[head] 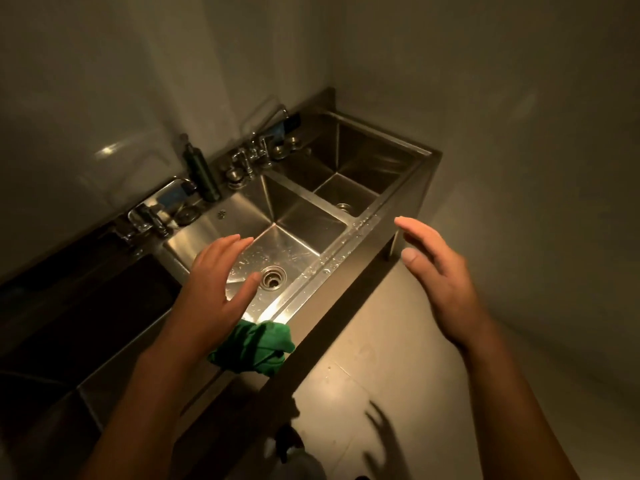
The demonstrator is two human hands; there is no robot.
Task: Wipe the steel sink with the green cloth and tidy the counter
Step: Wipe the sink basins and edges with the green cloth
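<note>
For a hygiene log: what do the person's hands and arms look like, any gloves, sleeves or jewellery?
The left hand and right hand are bare: no gloves, rings or watch in view. The left forearm and right forearm are bare to the picture's edge, no sleeve showing. The dim light could hide small marks.

- No text, label, brand, number or sign can be read anywhere in the view.
- The dark pump bottle (201,173), standing on the back rim of the steel sink (334,259) left of the frame's centre, is too dim and blurred for any print to be made out.
- The blue patches beside the left faucet (173,197) and the far faucet (278,129), in the upper middle of the frame, are too small and blurred for lettering to be told.
</note>
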